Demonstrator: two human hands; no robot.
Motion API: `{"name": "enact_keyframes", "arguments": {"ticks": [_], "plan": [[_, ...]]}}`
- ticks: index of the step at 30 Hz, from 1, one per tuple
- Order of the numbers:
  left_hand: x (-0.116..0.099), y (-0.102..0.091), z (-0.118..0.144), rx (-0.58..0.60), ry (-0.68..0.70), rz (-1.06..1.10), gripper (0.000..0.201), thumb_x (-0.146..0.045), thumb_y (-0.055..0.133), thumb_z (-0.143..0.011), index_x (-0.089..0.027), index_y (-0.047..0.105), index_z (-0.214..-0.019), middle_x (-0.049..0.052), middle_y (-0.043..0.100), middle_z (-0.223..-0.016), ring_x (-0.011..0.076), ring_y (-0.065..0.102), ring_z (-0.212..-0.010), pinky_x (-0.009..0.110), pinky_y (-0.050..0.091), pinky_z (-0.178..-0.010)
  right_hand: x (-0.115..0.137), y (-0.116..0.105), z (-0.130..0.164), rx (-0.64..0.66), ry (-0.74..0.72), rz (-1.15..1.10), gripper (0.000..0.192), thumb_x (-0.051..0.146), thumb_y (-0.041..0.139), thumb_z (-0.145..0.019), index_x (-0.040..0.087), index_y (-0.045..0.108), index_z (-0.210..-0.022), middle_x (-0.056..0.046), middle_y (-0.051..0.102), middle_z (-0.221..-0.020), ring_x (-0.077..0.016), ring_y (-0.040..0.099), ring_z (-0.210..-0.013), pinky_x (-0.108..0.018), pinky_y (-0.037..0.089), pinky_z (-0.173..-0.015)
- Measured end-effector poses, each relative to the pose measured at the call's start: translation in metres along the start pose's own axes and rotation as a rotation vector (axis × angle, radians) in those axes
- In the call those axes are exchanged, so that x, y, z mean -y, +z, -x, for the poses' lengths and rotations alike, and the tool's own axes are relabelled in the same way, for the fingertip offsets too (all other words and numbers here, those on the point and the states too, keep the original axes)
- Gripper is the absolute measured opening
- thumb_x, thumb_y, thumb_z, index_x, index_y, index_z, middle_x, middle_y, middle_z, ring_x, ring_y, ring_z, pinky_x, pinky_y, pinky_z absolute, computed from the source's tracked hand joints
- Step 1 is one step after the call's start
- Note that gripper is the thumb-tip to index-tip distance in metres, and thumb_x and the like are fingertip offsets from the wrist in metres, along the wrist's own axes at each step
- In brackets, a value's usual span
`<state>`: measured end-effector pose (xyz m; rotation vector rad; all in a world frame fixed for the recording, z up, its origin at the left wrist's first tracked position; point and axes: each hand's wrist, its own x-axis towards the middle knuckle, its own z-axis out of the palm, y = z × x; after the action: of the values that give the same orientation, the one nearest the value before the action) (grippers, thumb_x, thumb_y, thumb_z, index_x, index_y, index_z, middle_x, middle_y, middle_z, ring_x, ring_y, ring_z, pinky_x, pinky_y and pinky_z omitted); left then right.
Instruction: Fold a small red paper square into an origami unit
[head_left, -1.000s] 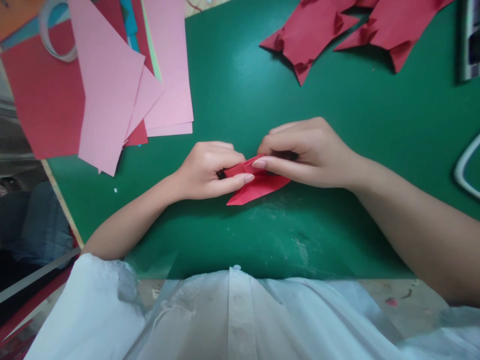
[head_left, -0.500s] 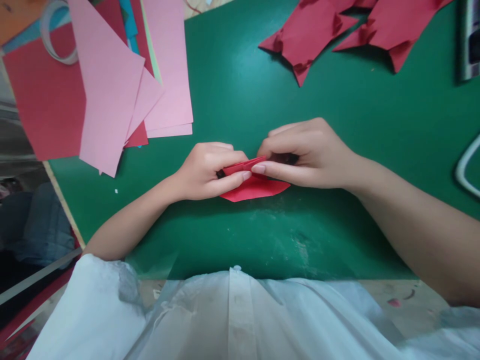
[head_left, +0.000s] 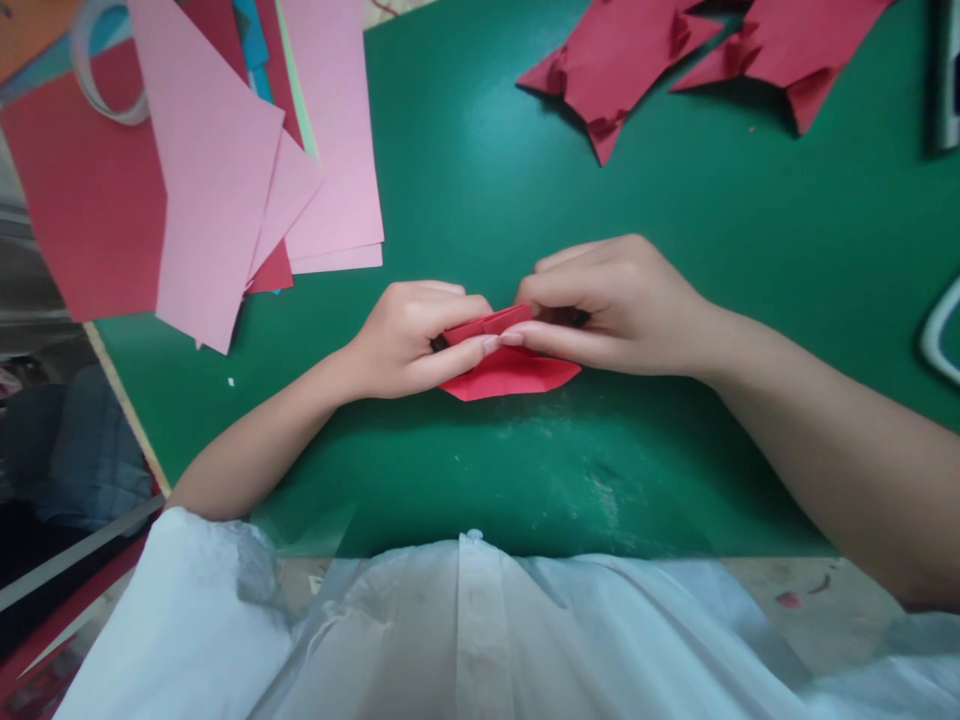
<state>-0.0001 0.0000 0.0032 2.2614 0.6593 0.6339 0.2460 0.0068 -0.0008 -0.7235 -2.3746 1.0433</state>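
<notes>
A piece of folded red paper (head_left: 510, 381) is held between my two hands, above the near part of the green table. My left hand (head_left: 420, 340) pinches its left side, thumb on the near face and fingers behind. From the other side my right hand (head_left: 615, 305) grips the upper folded edge, its thumb tip nearly meeting the left thumb. A layered fold shows along the top of the paper, and a wider flap hangs below toward me. The fingertips behind the paper are hidden.
Red folded paper shapes (head_left: 622, 70) lie at the far right of the green table (head_left: 450, 470). Pink sheets (head_left: 217, 170), a red sheet (head_left: 82, 200) and a white ring, maybe a tape roll (head_left: 80, 65), are at far left. A white curved object (head_left: 934, 335) sits at the right edge.
My thumbs have come slightly closer together along the fold of the red paper. Both hands keep their grip. The view has shifted a little.
</notes>
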Motion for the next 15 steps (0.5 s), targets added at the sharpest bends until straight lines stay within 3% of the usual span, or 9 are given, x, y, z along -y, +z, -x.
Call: {"name": "enact_keyframes", "arguments": {"ticks": [7,15], "plan": [[0.0013,0.0033,-0.0013,-0.064,0.037,0.077,0.043,-0.033,0.061,-0.106,-0.019,0.049,-0.067,-0.006,0.045,-0.056,0.0063,0.045,-0.052,0.023,0.031,-0.053,-0.0011,-0.0006,0.0005,-0.009,-0.029,-0.054,0.05,0.045,0.048,-0.113,0.017,0.048,-0.072,0.005,0.041,-0.062,-0.007,0.037,-0.058,-0.026,0.027,-0.063],[0.0017,0.0072,0.0,-0.097,0.073,0.177,0.045,-0.027,0.067,-0.104,-0.017,0.055,-0.062,-0.006,0.051,-0.053,0.0051,0.05,-0.054,0.02,0.035,-0.057,-0.0014,-0.0013,0.0006,-0.008,-0.02,-0.067,0.052,0.049,0.046,-0.114,0.017,0.05,-0.073,0.004,0.044,-0.063,-0.0073,0.039,-0.059,-0.027,0.029,-0.064]]}}
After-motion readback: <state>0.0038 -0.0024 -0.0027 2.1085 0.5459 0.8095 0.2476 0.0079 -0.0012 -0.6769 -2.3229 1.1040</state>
